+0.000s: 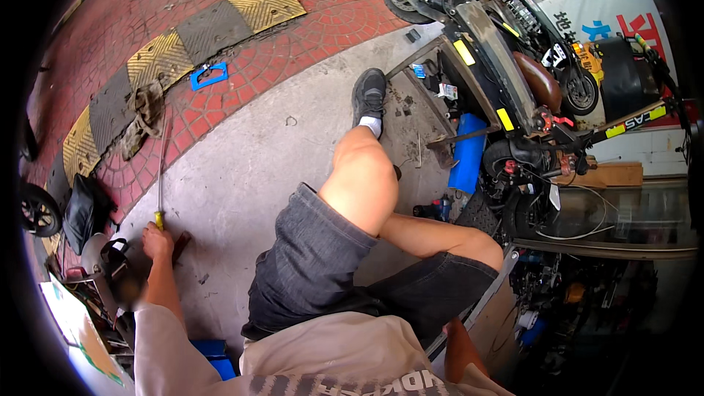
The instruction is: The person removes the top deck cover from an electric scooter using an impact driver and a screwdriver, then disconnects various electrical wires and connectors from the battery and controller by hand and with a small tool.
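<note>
My left hand (156, 240) is closed around the yellow handle of a long screwdriver (160, 218). Its thin metal shaft runs away over the pavement, toward a muddy rag (145, 114). Right beside this hand, a short dark reddish-brown piece (181, 244) lies on the concrete. Only the forearm of my right arm shows, at the lower right beside my thigh and a metal bar (506, 268). My right hand itself is hidden.
An electric scooter (539, 121) with a metal frame stands at right, a blue cylinder (468, 152) and a power drill (434, 208) near it. Yellow-black speed bumps (213, 29) cross the red paving. A blue plastic frame (209, 76) and a black bag (86, 209) lie at left.
</note>
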{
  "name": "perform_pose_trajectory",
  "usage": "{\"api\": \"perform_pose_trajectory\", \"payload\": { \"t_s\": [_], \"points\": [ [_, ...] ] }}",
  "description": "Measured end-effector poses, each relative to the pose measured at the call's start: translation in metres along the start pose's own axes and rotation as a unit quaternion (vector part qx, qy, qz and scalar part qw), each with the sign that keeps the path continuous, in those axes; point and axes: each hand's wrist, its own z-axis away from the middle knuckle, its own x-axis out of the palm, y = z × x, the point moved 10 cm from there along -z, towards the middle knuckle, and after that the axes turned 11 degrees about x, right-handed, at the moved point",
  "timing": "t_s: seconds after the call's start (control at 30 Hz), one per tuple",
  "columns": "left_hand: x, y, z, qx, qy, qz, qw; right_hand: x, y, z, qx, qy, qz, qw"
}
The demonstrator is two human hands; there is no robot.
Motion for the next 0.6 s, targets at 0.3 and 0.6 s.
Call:
{"api": "perform_pose_trajectory", "payload": {
  "t_s": [0.3, 0.6],
  "points": [
    [-0.061, 0.126, 0.041, -0.082, -0.145, 0.707, 0.687, -0.050, -0.032, -0.040, -0.152, 0.027, -0.200, 0.968],
    [-0.458, 0.391, 0.090, 0.340, -0.047, 0.700, 0.626, -0.105, -0.339, 0.232, -0.506, 0.067, -0.235, 0.827]
  ]
}}
